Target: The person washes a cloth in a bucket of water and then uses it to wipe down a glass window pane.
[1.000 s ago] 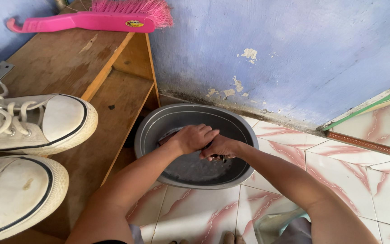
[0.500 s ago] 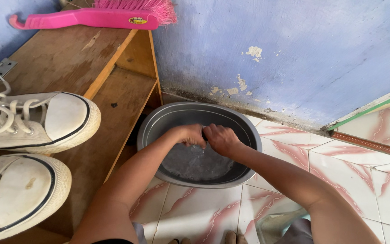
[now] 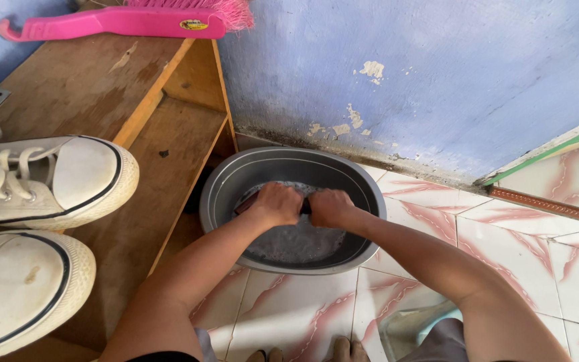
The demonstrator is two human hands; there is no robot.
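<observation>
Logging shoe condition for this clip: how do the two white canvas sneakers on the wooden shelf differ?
The farther white canvas sneaker shows its loose laces and sits higher in the head view; the nearer white canvas sneaker is cut off by the frame edge, its laces barely in view. The nearer toe cap carries a small brownish stain; the farther cap looks cleaner. Both point right, with white rubber caps and a dark stripe, on the wooden shelf.

Basin (image 3: pixel 226 184) dark grey, soapy greyish water inside. Left of basin: brown wooden shelf (image 3: pixel 88 87); white sneakers (image 3: pixel 41 181) with black stripe along sole, white laces. Beyond shelf: bright pink brush (image 3: pixel 112 21). Behind basin: pale blue wall (image 3: pixel 423 74), peeling whitish patches. Under basin: white floor tiles (image 3: pixel 524 228), pink marbled streaks.
</observation>
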